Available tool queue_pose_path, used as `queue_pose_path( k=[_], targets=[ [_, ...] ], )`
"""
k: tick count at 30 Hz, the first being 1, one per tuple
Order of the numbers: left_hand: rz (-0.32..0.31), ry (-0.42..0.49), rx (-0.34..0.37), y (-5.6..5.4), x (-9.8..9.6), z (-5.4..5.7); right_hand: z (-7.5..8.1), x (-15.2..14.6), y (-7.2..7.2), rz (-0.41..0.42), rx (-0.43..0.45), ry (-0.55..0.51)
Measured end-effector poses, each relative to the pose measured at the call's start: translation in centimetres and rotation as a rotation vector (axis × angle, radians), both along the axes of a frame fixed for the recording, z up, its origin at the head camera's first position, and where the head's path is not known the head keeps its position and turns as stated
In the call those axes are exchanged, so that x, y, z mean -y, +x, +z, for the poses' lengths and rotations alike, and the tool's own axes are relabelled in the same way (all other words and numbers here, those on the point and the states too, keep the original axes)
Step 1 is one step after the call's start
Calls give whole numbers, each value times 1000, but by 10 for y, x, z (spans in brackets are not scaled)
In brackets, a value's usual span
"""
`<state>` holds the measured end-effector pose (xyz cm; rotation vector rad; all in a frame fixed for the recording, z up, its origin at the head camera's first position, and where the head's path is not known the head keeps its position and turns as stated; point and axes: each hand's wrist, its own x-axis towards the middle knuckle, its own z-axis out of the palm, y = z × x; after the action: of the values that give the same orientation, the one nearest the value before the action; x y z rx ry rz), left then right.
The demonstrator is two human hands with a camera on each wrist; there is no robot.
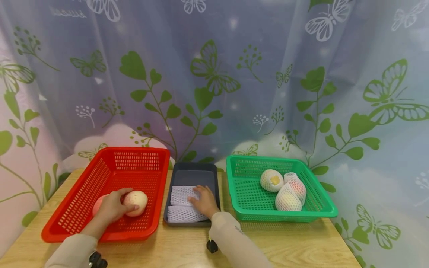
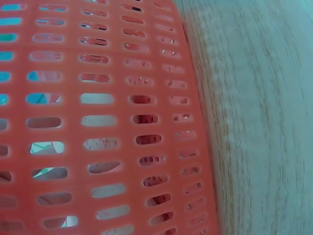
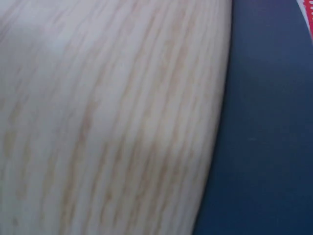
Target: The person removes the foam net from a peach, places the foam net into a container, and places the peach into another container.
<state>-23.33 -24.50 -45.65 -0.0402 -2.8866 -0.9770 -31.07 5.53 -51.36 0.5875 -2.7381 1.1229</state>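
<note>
In the head view my left hand (image 1: 114, 206) grips a pale, pink-speckled peach (image 1: 136, 203) inside the red basket (image 1: 134, 149), thumb on the near side and fingers over the top. A pinker peach (image 1: 98, 205) lies behind that hand, partly covered. My right hand (image 1: 205, 201) reaches over the dark tray (image 1: 194, 175), its fingers spread apart at the white foam net sleeves (image 1: 182, 195); contact is hard to make out. A second foam net (image 1: 184, 214) lies nearer in the tray. Both wrist views leave the hands out.
To the right stands a green basket (image 1: 281, 214) with three fruits in foam nets (image 1: 289, 199). The containers stand on a wooden table (image 1: 181, 247) before a printed curtain (image 1: 254, 74). A small black object (image 1: 212, 246) hangs by the right sleeve. Close up, the red basket's slotted wall (image 2: 117, 132) fills the left wrist view.
</note>
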Motion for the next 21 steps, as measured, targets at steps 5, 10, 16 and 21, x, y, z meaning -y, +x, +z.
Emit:
queue_pose_path(
  k=[5, 10, 16, 21],
  targets=[
    [15, -3, 2, 0, 0, 1, 6, 0, 1, -7, 15, -34],
    [20, -18, -5, -1, 0, 1, 13, -1, 2, 0, -2, -35],
    [2, 14, -46, 0, 2, 0, 25, -1, 5, 5, -4, -39],
    [-15, 32, -90, 1, 3, -1, 35, -2, 7, 18, -4, -63]
  ],
)
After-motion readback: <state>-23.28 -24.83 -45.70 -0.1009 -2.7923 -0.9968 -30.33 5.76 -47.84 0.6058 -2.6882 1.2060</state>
